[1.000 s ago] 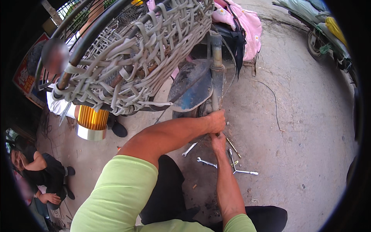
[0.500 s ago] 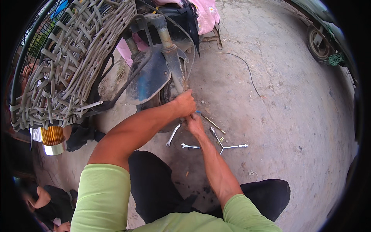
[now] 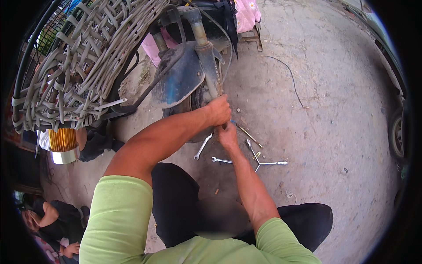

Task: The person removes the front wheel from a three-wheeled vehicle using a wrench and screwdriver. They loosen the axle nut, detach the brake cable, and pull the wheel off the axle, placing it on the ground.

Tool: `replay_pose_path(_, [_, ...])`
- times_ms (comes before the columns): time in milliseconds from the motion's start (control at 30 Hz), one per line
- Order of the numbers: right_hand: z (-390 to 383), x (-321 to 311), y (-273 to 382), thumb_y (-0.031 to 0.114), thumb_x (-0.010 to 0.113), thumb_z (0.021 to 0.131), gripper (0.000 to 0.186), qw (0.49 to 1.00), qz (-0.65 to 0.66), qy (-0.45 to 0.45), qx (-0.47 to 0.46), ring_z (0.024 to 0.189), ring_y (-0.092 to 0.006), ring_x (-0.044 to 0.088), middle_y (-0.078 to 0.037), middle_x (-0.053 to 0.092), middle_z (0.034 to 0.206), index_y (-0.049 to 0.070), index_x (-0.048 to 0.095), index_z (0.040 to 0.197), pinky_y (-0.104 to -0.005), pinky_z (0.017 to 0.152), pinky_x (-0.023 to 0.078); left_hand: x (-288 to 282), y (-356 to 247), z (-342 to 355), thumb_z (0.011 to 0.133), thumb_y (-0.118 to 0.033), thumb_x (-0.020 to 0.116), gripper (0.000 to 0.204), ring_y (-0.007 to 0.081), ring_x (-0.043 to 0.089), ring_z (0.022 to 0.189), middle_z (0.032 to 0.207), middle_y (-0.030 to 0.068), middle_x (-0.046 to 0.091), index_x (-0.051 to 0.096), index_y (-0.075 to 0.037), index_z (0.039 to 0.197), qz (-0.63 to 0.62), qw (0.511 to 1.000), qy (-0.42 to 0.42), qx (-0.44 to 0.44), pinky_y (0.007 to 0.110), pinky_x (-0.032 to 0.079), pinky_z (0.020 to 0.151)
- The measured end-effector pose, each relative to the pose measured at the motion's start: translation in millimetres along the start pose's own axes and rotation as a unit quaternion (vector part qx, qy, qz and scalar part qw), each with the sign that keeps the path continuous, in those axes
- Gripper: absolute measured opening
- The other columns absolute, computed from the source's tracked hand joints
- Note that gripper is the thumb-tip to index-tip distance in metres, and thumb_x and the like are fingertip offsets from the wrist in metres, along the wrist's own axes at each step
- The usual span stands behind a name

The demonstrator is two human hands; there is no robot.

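Note:
My left hand (image 3: 218, 110) is closed on the lower end of a dusty vehicle's front fork (image 3: 212, 77), beside the wheel, which is mostly hidden behind a blue-black mudguard (image 3: 173, 83). My right hand (image 3: 227, 135) is closed just below it; whatever it grips is hidden by the fingers. On the ground around my hands lie an open-ended spanner (image 3: 203, 145), a second spanner (image 3: 222, 160), a three-armed socket wrench (image 3: 268, 163) and a thin brass-coloured rod (image 3: 249, 135).
A woven basket (image 3: 74, 61) overhangs the left, above an amber-and-silver cylinder (image 3: 62, 141). A pink cloth (image 3: 246, 15) covers the vehicle's rear. A person (image 3: 57, 222) crouches at lower left. Another vehicle's wheel (image 3: 396, 132) stands at right. A cable (image 3: 292, 79) lies on the ground.
The view has shifted, so the vehicle appears further left and higher than a second ago. Both my hands remain closed at the lower fork, with little visible movement relative to it.

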State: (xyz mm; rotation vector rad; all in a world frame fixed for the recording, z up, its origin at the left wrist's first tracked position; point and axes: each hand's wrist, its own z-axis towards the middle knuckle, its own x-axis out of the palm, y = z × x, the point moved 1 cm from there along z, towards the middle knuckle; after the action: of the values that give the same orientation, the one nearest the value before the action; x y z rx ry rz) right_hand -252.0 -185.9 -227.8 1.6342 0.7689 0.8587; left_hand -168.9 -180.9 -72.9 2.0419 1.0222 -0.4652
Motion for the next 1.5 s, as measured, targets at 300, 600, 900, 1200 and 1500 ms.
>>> replay_pose_path(300, [15.8, -7.9, -32.0, 0.022, 0.073, 0.086, 0.030, 0.970, 0.200, 0.062, 0.123, 0.082, -0.0220, 0.069, -0.014, 0.073, 0.090, -0.001, 0.063, 0.103, -0.0393, 0.073, 0.053, 7.8, -0.4, 7.8, 0.089, -0.029, 0.060, 0.021, 0.0196, 0.073, 0.082, 0.084, 0.0002, 0.076, 0.078, -0.023, 0.080, -0.005, 0.998, -0.067, -0.011, 0.044, 0.040, 0.092])
replay_pose_path(600, [-1.6, -1.2, 2.1, 0.020, 0.069, 0.086, 0.031, 0.998, -0.035, -0.047, 0.010, 0.087, -0.0294, 0.071, -0.019, 0.072, 0.093, -0.002, 0.062, 0.107, -0.0419, 0.078, 0.053, 7.0, -0.7, 4.4, 0.088, -0.030, 0.061, 0.020, 0.0195, 0.073, 0.081, 0.084, 0.0010, 0.076, 0.078, -0.023, 0.079, -0.016, 0.999, -0.050, -0.011, 0.043, 0.041, 0.093])
replay_pose_path(900, [-12.0, 3.1, 9.3, 0.019, 0.068, 0.087, 0.029, 0.992, -0.078, -0.092, -0.043, 0.084, -0.0285, 0.071, -0.017, 0.073, 0.091, -0.002, 0.061, 0.105, -0.0412, 0.075, 0.053, 12.6, -0.1, 0.8, 0.088, -0.029, 0.060, 0.022, 0.0197, 0.072, 0.079, 0.079, 0.0005, 0.075, 0.077, -0.023, 0.076, -0.009, 0.996, -0.087, -0.005, 0.042, 0.041, 0.088])
replay_pose_path(1200, [-14.6, 1.6, 18.9, 0.018, 0.070, 0.084, 0.028, 0.994, -0.076, -0.071, -0.020, 0.081, -0.0271, 0.071, -0.016, 0.072, 0.089, -0.002, 0.059, 0.101, -0.0410, 0.075, 0.053, 17.0, -0.5, 3.8, 0.088, -0.029, 0.060, 0.022, 0.0186, 0.072, 0.078, 0.078, -0.0003, 0.075, 0.077, -0.023, 0.075, -0.009, 0.996, -0.090, -0.009, 0.042, 0.041, 0.087])
replay_pose_path(1500, [-15.1, 3.0, 18.8, 0.016, 0.065, 0.087, 0.026, 0.996, -0.063, -0.065, 0.001, 0.078, -0.0230, 0.070, -0.016, 0.073, 0.089, -0.003, 0.062, 0.103, -0.0390, 0.073, 0.053, 15.8, -0.2, 3.4, 0.087, -0.029, 0.060, 0.021, 0.0195, 0.072, 0.078, 0.079, 0.0002, 0.075, 0.077, -0.023, 0.077, -0.012, 0.994, -0.103, -0.013, 0.042, 0.041, 0.090])
